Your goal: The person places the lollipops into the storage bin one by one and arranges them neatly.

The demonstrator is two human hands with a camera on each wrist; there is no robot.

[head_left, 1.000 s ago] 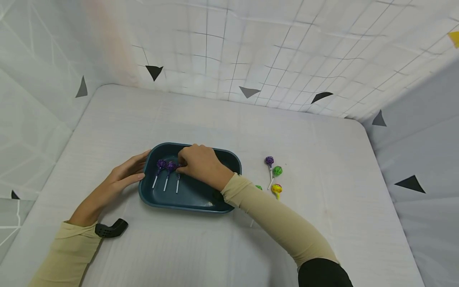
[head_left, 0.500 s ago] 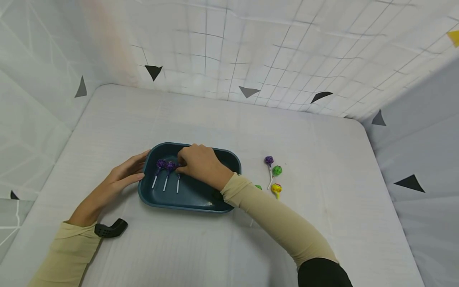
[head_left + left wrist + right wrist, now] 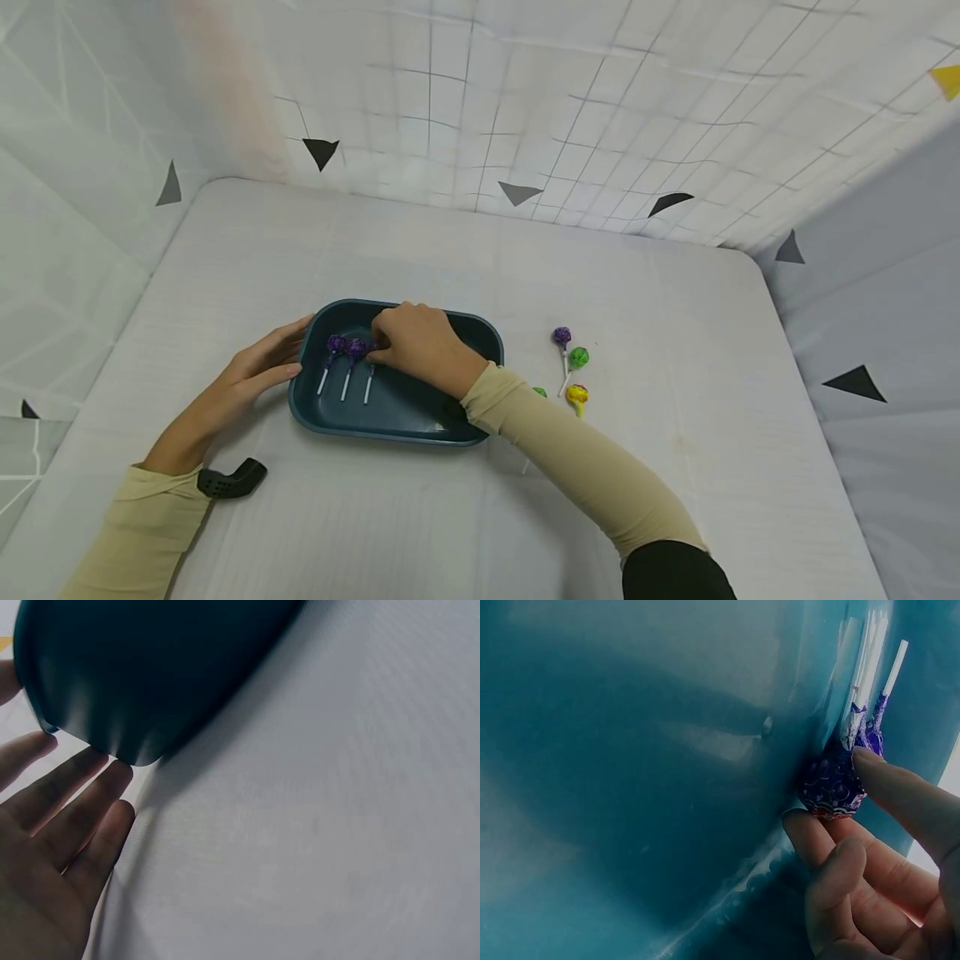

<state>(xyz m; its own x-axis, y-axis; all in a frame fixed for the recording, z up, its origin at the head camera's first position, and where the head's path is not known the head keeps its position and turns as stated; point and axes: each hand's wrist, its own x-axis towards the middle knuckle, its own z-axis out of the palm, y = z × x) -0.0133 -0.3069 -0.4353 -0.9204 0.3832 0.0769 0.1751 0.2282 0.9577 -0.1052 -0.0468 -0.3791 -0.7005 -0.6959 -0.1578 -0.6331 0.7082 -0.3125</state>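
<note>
Sleeves (image 3: 135, 533) in tan fabric nearest the camera, plus a wide black band (image 3: 675, 571) around the right arm and a curved black piece of hardware (image 3: 232, 481) by the left wrist. Next up, left hand (image 3: 251, 372), fingers straight and spread, tips laid against the left end of a dark teal, plastic-looking tray (image 3: 375, 418), rectangular with rounded corners. Then right hand (image 3: 423, 342), over the middle of the tray, pinching the ball end of a shiny purple-wrapped lollipop (image 3: 832, 784) between thumb and fingertip, pretty clear from the right wrist view, white stick pointing back toward the near side. Can't tell whether resting on the tray floor or held just above. Just left of that, also inside the tray, two more purple-wrapped lollipops (image 3: 356, 348) lying close together, sticks angled the same general way. Out on the white tablecloth (image 3: 652, 317), right of the tray: yellow-wrapped lollipop (image 3: 578, 395) with bits of red, green-wrapped lollipop (image 3: 539, 392) mostly hidden by the right sleeve, then, farther out, second green-wrapped lollipop (image 3: 579, 357) and loose purple-wrapped lollipop (image 3: 562, 336), sticks running close together. Way at the back, hanging white sheet (image 3: 465, 108) with thin dark grid lines and black and grey triangles (image 3: 321, 153) along the bottom.
</note>
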